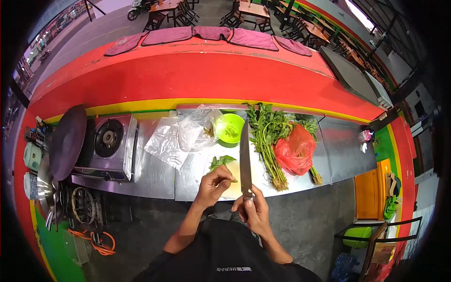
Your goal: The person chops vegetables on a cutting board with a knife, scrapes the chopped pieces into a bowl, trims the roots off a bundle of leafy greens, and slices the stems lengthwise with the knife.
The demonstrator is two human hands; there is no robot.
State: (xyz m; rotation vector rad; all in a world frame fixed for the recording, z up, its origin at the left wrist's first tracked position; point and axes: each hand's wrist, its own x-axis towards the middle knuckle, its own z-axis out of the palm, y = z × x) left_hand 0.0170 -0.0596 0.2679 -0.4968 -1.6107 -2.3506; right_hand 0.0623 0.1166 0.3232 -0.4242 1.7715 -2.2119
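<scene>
My right hand (pixel 253 212) is wrapped round the handle of a large kitchen knife (pixel 245 162), its broad blade pointing up and away from me. Left of the blade, my left hand (pixel 215 187) is closed in a pinch; whatever sits between thumb and finger is too small to make out. Both hands are over the near edge of a pale cutting board (pixel 233 191), partly hidden by them. Some green leaves (pixel 221 162) lie at the board's far left. Beyond it stands a lime green bowl (pixel 238 121) with small chopped greens inside.
Bundled leafy stems with roots (pixel 267 155) lie right of the knife, beside a red plastic bag (pixel 293 150). Clear plastic bags (pixel 176 138) spread to the left on the steel counter (pixel 152 181). Farther left are a gas stove (pixel 127 143) and a dark wok (pixel 68 141). A red wall (pixel 202 75) borders the back.
</scene>
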